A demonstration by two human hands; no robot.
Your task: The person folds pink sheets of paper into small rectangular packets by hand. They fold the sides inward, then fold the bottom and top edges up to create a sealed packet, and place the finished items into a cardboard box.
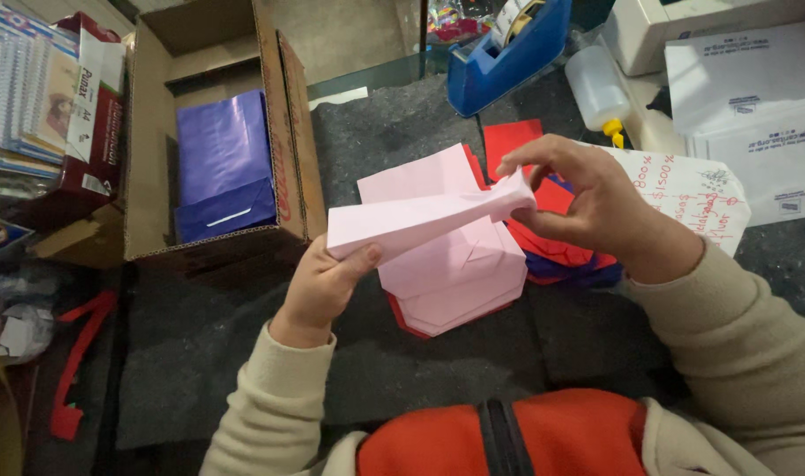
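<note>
I hold a folded pink paper piece above the dark work surface. My left hand grips its lower left end with the thumb on top. My right hand pinches its upper right end between fingers and thumb. Right beneath it lies a stack of folded pink paper pieces with a red one peeking out at the bottom. More red and blue folded papers lie under my right hand.
A cardboard box at the left holds blue paper bags. At the back stand a blue tape dispenser and a glue bottle. White sheets lie at the right, stationery packs at the far left.
</note>
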